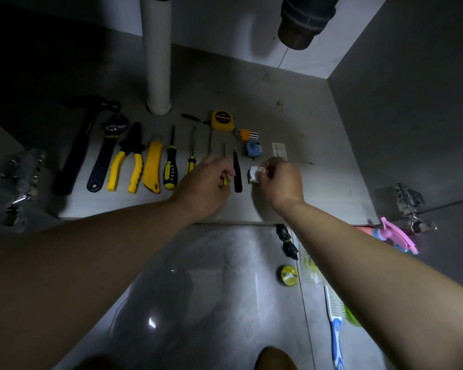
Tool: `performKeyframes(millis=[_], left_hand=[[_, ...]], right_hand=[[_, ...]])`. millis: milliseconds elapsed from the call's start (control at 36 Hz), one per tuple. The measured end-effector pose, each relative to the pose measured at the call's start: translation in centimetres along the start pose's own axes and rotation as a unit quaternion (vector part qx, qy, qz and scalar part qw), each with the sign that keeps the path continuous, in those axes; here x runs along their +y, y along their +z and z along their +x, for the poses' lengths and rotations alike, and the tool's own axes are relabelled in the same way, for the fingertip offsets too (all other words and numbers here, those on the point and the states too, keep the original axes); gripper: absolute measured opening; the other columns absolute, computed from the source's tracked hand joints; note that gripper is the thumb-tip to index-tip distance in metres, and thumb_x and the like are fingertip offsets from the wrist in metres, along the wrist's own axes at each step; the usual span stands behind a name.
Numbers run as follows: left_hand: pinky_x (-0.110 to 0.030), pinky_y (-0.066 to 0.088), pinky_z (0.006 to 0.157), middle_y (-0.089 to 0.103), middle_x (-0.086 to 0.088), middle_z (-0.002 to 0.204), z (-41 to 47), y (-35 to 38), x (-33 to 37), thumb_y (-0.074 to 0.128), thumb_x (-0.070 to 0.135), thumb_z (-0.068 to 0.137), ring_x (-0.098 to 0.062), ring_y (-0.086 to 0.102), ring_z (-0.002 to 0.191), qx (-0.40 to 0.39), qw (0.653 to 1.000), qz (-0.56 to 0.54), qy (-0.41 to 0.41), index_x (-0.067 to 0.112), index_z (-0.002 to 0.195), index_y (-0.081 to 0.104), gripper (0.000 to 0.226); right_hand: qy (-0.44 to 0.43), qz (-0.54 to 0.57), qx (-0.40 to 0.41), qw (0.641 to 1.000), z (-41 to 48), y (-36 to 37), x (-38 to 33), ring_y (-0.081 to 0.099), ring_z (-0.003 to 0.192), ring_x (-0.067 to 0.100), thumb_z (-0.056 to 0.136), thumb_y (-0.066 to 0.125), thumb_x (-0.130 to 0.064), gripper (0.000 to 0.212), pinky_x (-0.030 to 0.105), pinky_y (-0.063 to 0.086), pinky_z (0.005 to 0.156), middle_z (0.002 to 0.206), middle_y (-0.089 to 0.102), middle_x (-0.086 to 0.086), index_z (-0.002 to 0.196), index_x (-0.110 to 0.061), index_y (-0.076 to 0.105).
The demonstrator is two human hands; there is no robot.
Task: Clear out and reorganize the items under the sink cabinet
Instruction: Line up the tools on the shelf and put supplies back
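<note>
A row of tools lies on the cabinet floor: a hammer, a wrench, yellow pliers, a yellow utility knife and two screwdrivers. My left hand grips the yellow-black handle of a small screwdriver beside a black tool. My right hand pinches a small white object just above the cabinet floor. Behind the hands lie a yellow tape measure, hex keys, a blue object and a small white card.
A white drain pipe stands at the back, a dark trap hangs above. Door hinges flank the opening. On the tiled floor outside lie a black cable, yellow tape roll, a blue-white brush and a pink sprayer.
</note>
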State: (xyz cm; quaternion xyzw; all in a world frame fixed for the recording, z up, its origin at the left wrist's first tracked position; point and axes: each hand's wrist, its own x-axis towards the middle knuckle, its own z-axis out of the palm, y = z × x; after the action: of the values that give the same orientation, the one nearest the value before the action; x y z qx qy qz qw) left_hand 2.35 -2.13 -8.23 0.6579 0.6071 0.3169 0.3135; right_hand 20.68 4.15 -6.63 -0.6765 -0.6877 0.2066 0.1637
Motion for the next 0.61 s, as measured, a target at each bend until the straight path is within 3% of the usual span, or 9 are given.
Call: performKeyframes(millis=[139, 250, 417, 556, 611], left_hand=[[-0.034, 0.054, 0.083, 0.048, 0.010, 0.105, 0.0, 0.4, 0.1, 0.067, 0.008, 0.089, -0.009, 0.056, 0.089, -0.003, 1.000, 0.004, 0.007, 0.030, 0.102, 0.061, 0.026], [-0.035, 0.054, 0.083, 0.049, 0.009, 0.105, -0.1, 0.5, 0.2, 0.067, 0.008, 0.089, -0.011, 0.057, 0.090, -0.006, 1.000, 0.005, 0.007, 0.026, 0.104, 0.063, 0.024], [-0.035, 0.053, 0.084, 0.047, 0.007, 0.106, -0.2, 0.9, 0.8, 0.064, 0.009, 0.089, -0.014, 0.057, 0.094, -0.022, 0.999, 0.017, 0.017, 0.026, 0.109, 0.062, 0.026], [-0.040, 0.054, 0.085, 0.050, 0.009, 0.114, -0.8, 2.0, 2.5, 0.059, 0.014, 0.092, -0.015, 0.059, 0.097, -0.060, 0.997, 0.018, 0.042, 0.028, 0.112, 0.061, 0.024], [-0.040, 0.054, 0.085, 0.051, 0.009, 0.118, -1.1, 2.6, 3.4, 0.060, 0.019, 0.092, -0.016, 0.060, 0.097, -0.085, 0.995, 0.020, 0.056, 0.028, 0.112, 0.060, 0.022]], right_hand=[[-0.006, -0.013, -0.015, 1.000, 0.2, 0.2, -0.1, 0.066, 0.097, 0.025, 0.097, 0.059, -0.020, 0.013, 0.041, 0.055, 0.089, 0.103, 0.072, 0.008, 0.103, -0.014, 0.070], [-0.018, -0.009, -0.014, 1.000, 0.1, 0.1, 0.0, 0.066, 0.096, 0.024, 0.098, 0.057, -0.019, 0.016, 0.034, 0.054, 0.085, 0.103, 0.072, 0.008, 0.103, -0.013, 0.071], [-0.049, 0.008, -0.025, 0.998, -1.0, -1.4, 1.0, 0.066, 0.097, 0.021, 0.096, 0.056, -0.017, 0.028, 0.033, 0.054, 0.089, 0.105, 0.072, 0.005, 0.122, -0.016, 0.065], [-0.060, 0.030, -0.026, 0.997, -3.8, -3.3, 4.2, 0.067, 0.081, 0.013, 0.089, 0.054, -0.017, 0.011, 0.030, 0.055, 0.078, 0.088, 0.072, -0.007, 0.089, -0.024, 0.063], [-0.068, -0.012, -0.032, 0.997, -5.6, -3.5, 6.1, 0.063, 0.073, 0.010, 0.087, 0.055, -0.022, 0.010, 0.026, 0.050, 0.070, 0.077, 0.068, -0.011, 0.080, -0.025, 0.060]])
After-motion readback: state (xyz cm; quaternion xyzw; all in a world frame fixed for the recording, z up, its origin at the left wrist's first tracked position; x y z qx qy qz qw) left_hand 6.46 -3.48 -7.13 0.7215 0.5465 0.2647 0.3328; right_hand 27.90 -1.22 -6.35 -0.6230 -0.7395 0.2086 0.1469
